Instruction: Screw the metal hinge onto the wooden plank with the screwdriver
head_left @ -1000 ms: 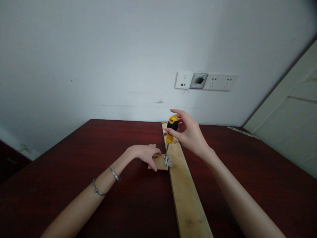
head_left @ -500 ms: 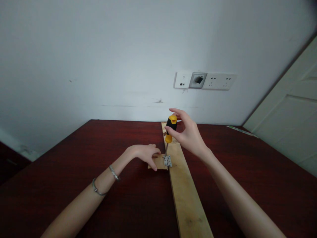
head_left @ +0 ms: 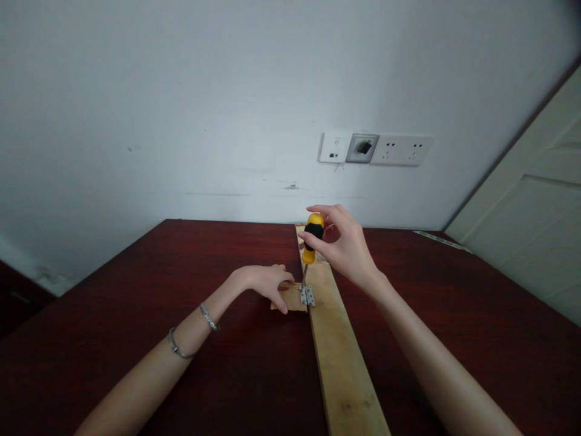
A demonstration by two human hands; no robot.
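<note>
Right hand (head_left: 348, 243) is gripping one screwdriver (head_left: 313, 230) at one hinge (head_left: 307, 296), left hand (head_left: 267, 281) grasping one board (head_left: 294, 300) beside one plank (head_left: 345, 363), one outlet row (head_left: 376, 149) lining the wall (head_left: 204, 91) beyond.

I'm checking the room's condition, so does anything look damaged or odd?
Yes: dark scuff marks on the pale wall above the table stand out. The long board looks rough and patchy at its far end, unlike the smoother nearer part.
</note>
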